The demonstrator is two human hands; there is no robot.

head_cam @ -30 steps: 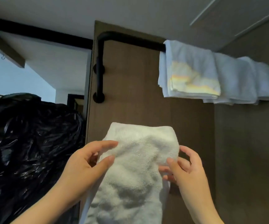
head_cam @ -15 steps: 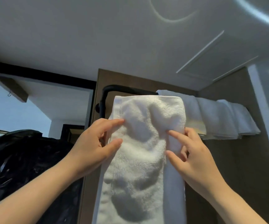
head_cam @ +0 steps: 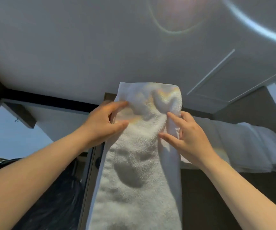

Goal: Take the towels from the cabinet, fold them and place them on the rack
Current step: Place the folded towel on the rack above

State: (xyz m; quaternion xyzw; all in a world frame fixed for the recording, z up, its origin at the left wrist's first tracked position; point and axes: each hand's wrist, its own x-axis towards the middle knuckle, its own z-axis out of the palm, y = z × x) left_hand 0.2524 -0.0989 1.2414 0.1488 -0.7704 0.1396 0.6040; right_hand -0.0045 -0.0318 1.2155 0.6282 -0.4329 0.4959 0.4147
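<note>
Your left hand (head_cam: 100,123) and right hand (head_cam: 188,135) pinch the towel (head_cam: 143,163) by its side edges, fingers (head_cam: 119,104) spread across its front, its long axis running up away from you, folded top above the hung towels (head_cam: 243,143) on your right.

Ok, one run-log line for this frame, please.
step: placing | left hand: grips white towel at left edge | right hand: grips right edge | towel: folded, held up | hung towels: at right
</note>
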